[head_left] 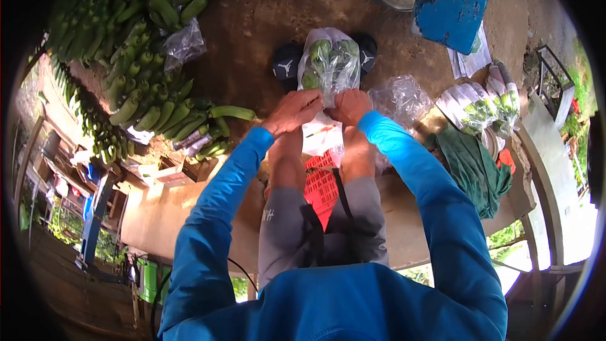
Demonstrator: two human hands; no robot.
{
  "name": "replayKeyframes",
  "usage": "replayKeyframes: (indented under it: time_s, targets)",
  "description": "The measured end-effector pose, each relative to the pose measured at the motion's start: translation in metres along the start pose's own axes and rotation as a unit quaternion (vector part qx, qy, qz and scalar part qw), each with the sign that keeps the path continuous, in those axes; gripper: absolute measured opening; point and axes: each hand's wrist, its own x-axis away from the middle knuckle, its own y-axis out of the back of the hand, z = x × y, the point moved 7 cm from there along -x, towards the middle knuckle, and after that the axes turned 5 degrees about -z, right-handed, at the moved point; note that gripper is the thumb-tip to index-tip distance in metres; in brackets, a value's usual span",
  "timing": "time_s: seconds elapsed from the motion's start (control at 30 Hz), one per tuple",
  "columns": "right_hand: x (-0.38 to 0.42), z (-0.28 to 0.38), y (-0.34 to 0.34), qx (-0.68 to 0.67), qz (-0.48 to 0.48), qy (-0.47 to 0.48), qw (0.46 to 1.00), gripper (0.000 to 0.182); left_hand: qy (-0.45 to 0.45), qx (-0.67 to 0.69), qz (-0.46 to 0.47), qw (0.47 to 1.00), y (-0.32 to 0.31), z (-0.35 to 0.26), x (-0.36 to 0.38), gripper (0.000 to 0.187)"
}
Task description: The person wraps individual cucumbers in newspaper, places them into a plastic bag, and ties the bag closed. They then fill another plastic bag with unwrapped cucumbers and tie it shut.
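Observation:
A clear plastic bag (331, 63) with green bananas and pale paper inside lies on the ground between my dark shoes. Its gathered neck is between my two hands. My left hand (297, 110) is closed on the bag's left side, fingers curled. Close beside it, my right hand (350, 106) is closed on the right side of the same neck. The loose end of the plastic hangs toward me over a red plastic crate (322, 189) between my legs. My fingertips are partly hidden, so the exact grip on the neck does not show.
Heaps of green bananas (177, 113) lie at left, with a crumpled plastic bag (184, 44) on them. A blue scale (451, 6) stands at the upper right. Right of me are loose clear plastic (401, 98), filled banana bags (470, 107) and a dark green cloth (470, 167).

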Motion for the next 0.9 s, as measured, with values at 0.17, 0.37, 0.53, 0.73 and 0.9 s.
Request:
replayKeyframes:
  time_s: [0.17,0.37,0.53,0.73,0.9]
  targets:
    - [0.000,-0.007,0.000,-0.065,-0.006,-0.037,0.997,0.042,0.000,-0.046,-0.059,0.997,-0.001,0.001,-0.003,0.028]
    - [0.005,-0.011,-0.008,-0.032,-0.073,-0.027,0.996,0.038,-0.111,-0.314,-0.030,0.943,-0.021,-0.006,0.000,0.020]
    - [-0.012,-0.032,-0.046,-0.014,-0.168,-0.003,0.986,0.036,-0.263,-0.416,-0.016,0.871,-0.042,-0.057,-0.004,0.019]
    - [-0.009,-0.041,-0.040,-0.072,-0.186,0.044,0.979,0.040,-0.368,-0.335,0.046,0.866,-0.043,-0.061,-0.032,0.016]
    - [0.008,-0.012,0.003,-0.123,-0.133,-0.016,0.983,0.038,-0.184,-0.331,0.023,0.925,-0.009,-0.025,-0.055,0.019]
